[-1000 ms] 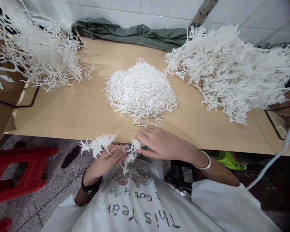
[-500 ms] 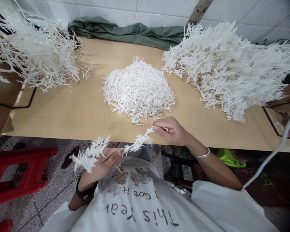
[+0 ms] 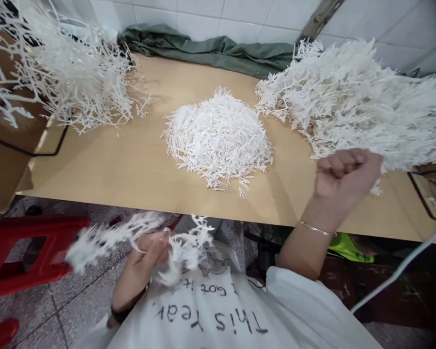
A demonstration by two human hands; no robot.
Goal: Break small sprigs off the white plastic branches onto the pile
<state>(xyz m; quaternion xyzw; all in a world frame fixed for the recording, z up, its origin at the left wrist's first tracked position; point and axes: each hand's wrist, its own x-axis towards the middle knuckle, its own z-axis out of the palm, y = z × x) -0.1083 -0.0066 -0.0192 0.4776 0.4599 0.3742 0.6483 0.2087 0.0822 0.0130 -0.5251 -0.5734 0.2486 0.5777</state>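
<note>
My left hand (image 3: 148, 254) is closed on a feathery white sprig (image 3: 105, 241), which looks like plastic and is smeared by motion. More of the white strands (image 3: 192, 242) hang out on the other side of its fingers, over my shirt. My right hand (image 3: 343, 177) is raised with curled fingers at the front of a large heap of white branched sprigs (image 3: 352, 106); whether anything is inside the fingers is hidden. Between the hands, further back on the table, lies a mound of short white pieces (image 3: 220, 140).
A tangle of white bare branching stems (image 3: 83, 82) lies at the left of the wooden table (image 3: 112, 169). Green cloth (image 3: 210, 51) runs along the tiled wall. A red stool (image 3: 32, 278) stands at left below the table. A pale cable (image 3: 403, 264) crosses the right side.
My right hand has left the strand by my left hand and moved right and up to the large heap. My left hand has shifted slightly left with its sprig. The view has turned slightly left.
</note>
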